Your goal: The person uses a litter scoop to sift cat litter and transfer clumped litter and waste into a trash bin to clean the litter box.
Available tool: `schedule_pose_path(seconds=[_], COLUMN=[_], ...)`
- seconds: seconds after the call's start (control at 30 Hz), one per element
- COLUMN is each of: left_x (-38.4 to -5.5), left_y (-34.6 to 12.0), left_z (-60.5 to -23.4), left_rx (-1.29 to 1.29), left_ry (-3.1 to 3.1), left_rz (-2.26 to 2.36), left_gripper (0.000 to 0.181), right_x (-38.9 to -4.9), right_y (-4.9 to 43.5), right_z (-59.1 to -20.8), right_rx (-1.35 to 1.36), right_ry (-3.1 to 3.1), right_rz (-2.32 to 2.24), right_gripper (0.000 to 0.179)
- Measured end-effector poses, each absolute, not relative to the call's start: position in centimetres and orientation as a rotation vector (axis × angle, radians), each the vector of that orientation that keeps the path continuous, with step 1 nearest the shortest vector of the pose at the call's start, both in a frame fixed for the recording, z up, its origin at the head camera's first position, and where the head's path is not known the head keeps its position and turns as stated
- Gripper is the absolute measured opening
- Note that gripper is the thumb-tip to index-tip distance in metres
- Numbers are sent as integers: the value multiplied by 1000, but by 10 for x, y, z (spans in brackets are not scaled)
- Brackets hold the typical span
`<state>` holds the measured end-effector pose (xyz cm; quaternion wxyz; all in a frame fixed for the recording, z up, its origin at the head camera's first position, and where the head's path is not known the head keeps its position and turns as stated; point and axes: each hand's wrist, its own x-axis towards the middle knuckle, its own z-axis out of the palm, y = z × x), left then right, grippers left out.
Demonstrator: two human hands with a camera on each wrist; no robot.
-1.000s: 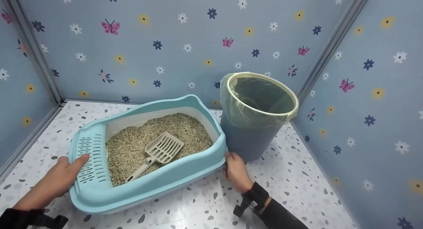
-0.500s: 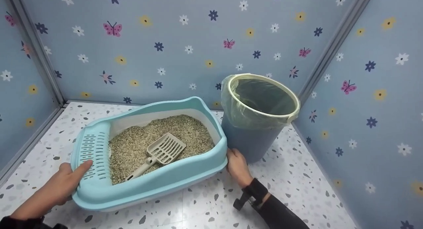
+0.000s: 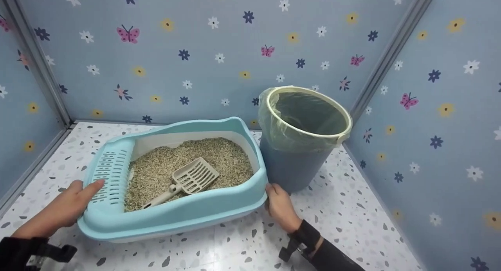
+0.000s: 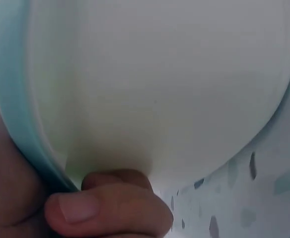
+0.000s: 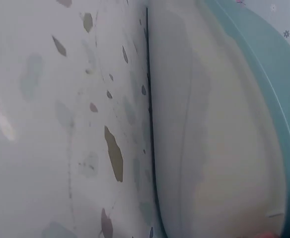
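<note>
A litter box (image 3: 184,214) with a light blue rim and a white base stands on the floor, filled with brownish granular litter (image 3: 156,165). My left hand (image 3: 72,202) grips its left end, thumb over the slotted ledge (image 3: 111,177). In the left wrist view, the fingers (image 4: 115,208) curl under the blue rim against the white wall. At the right front corner my right hand (image 3: 282,208) holds the box, its fingertips partly hidden behind the rim. The right wrist view shows mainly the white side wall (image 5: 224,139). A beige slotted litter scoop (image 3: 195,176) lies on the litter, handle toward the lower left.
Close beside the box's right end stands a grey-blue trash bin (image 3: 293,165) with a translucent yellowish liner (image 3: 270,122) under its cream ring. Blue panels (image 3: 219,40) with flowers and butterflies enclose the speckled white floor (image 3: 332,224) at the back and sides.
The litter box has turned slightly, its left end swinging away from me, with both hands staying on it. The scoop rides along on the litter, and the bin stays in place.
</note>
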<state>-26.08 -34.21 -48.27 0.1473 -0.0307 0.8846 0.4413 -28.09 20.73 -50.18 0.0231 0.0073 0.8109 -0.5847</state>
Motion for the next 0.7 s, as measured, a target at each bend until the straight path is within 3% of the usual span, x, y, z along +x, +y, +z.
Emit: schedule_pose_path(seconds=[0.17,0.47,0.7], left_x=[-267,-241,-244], left_y=[-347,-329,-332], left_z=[-484,-476,-469], left_rx=[-86,-179,-190], left_ry=[2531,2391,2404], left_rz=[1274,1327,1286], left_gripper=[85,77,74], right_x=[-282,-318,-306], right_y=[213,217,212], right_z=[-498,-508,-503], right_rx=[-62,-26,-46], right_ry=[2510,2636,2492], right_rz=[-1768,-1718,-1829], right_gripper=[34,43,43])
